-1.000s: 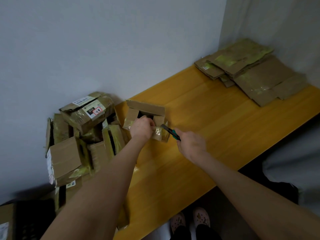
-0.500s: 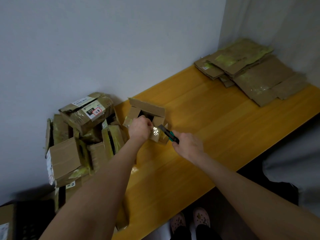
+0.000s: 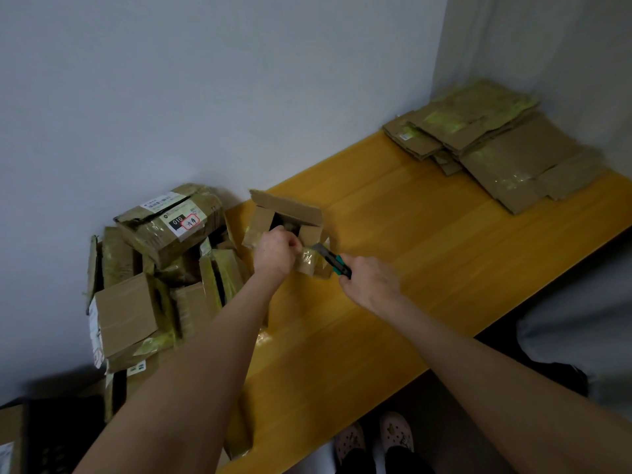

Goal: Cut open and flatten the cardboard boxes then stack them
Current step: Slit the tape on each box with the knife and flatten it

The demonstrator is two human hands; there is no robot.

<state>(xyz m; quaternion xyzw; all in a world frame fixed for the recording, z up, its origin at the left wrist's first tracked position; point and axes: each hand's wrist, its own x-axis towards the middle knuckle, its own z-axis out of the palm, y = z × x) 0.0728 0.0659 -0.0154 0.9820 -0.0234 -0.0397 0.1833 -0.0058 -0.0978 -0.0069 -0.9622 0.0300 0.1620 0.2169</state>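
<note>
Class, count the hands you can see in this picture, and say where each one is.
2. The left hand grips the small open box on the table. The right hand holds a knife against that box's taped side. None appears hidden.

I look down on a yellow wooden table (image 3: 427, 254) pushed into a corner where two plain pale walls (image 3: 239, 80) meet. The light is dim and even. Below the table's near edge lies dark floor (image 3: 441, 401), with a grey shape at right.
</note>
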